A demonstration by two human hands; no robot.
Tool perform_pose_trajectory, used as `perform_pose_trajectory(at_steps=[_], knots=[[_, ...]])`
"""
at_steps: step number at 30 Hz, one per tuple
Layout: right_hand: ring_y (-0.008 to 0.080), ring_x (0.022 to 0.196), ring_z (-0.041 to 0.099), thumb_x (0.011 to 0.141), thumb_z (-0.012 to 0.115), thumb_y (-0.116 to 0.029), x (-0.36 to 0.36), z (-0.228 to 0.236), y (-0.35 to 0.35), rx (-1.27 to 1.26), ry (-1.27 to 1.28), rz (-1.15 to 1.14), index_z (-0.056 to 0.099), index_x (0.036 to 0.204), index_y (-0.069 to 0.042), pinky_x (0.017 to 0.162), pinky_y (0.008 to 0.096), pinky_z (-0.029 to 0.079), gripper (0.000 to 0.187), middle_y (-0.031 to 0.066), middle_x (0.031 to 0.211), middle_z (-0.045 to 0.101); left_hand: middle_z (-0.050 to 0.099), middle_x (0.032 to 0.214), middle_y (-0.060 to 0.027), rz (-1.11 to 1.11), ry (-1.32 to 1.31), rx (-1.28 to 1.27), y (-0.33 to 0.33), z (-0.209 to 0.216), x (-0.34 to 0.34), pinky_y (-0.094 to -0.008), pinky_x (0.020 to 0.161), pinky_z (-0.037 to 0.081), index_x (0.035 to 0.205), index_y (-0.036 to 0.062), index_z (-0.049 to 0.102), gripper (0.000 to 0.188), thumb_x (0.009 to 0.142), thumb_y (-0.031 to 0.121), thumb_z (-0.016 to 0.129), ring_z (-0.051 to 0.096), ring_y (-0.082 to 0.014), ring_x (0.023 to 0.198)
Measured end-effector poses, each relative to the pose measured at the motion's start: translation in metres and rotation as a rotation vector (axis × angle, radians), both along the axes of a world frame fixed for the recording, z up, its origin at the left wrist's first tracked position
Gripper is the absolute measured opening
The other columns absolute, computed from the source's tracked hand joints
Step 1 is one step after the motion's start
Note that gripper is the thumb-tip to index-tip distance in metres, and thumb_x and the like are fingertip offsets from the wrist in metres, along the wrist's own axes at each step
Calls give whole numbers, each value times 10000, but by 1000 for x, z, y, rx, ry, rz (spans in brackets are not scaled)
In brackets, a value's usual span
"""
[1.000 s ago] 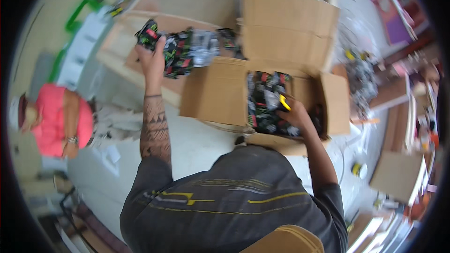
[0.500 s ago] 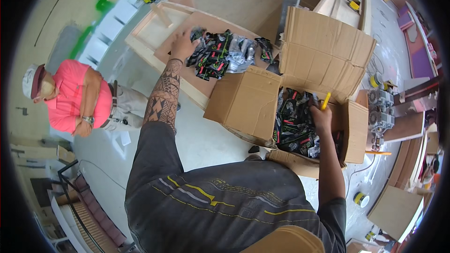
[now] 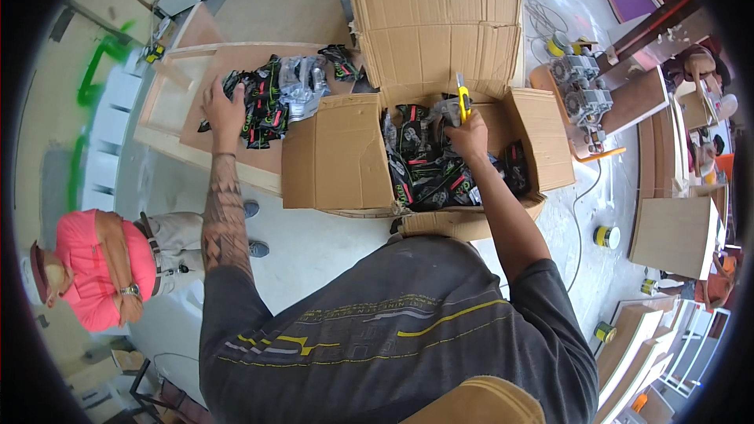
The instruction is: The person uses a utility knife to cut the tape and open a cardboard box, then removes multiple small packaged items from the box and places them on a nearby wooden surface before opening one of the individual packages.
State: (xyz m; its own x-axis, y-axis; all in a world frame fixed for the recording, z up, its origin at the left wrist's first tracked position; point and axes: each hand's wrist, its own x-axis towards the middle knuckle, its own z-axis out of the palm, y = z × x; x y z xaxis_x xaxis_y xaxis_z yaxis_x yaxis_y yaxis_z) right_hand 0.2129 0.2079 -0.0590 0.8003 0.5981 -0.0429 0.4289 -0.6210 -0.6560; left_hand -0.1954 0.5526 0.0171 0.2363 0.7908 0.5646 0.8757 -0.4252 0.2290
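Note:
Several black packets with green and pink marks (image 3: 264,102) lie in a row on a wooden board, beside clear-silver bags (image 3: 301,82). At the row's left end, my left hand (image 3: 224,114) rests by the packets with its fingers apart. An open cardboard box (image 3: 338,153) stands to the right, holding many more black packets (image 3: 424,173). Over the box's inside, my right hand (image 3: 470,137) is closed around a yellow utility knife (image 3: 464,100), its blade pointing up and away. A clear-grey bag (image 3: 445,110) shows beside that hand; whether the fingers also grip it I cannot tell.
To the left stands a person in a pink shirt (image 3: 90,267) with arms folded. A grey machine (image 3: 577,86) sits right of the box, near an orange bar and a cable. A tape roll (image 3: 605,236) lies on the floor. Wooden panels (image 3: 671,235) stand at far right.
My view has swung, so the scene sits further left. The knife in my right hand now points up more plainly, with a clear-grey bag beside it. My left hand stays by the packet row.

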Motion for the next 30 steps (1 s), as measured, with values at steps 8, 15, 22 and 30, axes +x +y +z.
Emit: perform_pose_trajectory(at_steps=[8,15,22,30], knots=[[120,837,679,920,831,-92,-59,129,14,736,1006,249,683,1174,-22,775,309,569,302,6,1007,733,555,1485,-173,-964,-706,-868,-241,38,188,-398,1140,451,1576,11,392,698,993,166,744,548,-245,1370],[192,1098,557,1041,560,-653,-92,142,33,650,871,103,660,1297,54,950,357,459,758,147,1191,658,644,1267,-43,-774,-1206,-1069,-216,34,175,-307,994,513,1464,6,504,614,910,49,764,620,-136,1186],[329,702,723,867,817,-492,-38,-8,23,-5,-24,356,675,931,93,637,454,530,606,237,780,706,640,1298,-239,-144,-742,-225,-92,102,75,-423,1038,502,1389,-51,455,704,826,137,833,654,-318,1188],[404,1212,597,645,945,-541,-63,-40,47,-300,-184,183,674,1139,25,999,483,537,798,254,1244,644,614,1438,-194,85,195,-406,59,20,-15,-523,1154,422,1484,111,515,584,943,235,694,513,-400,1400]])
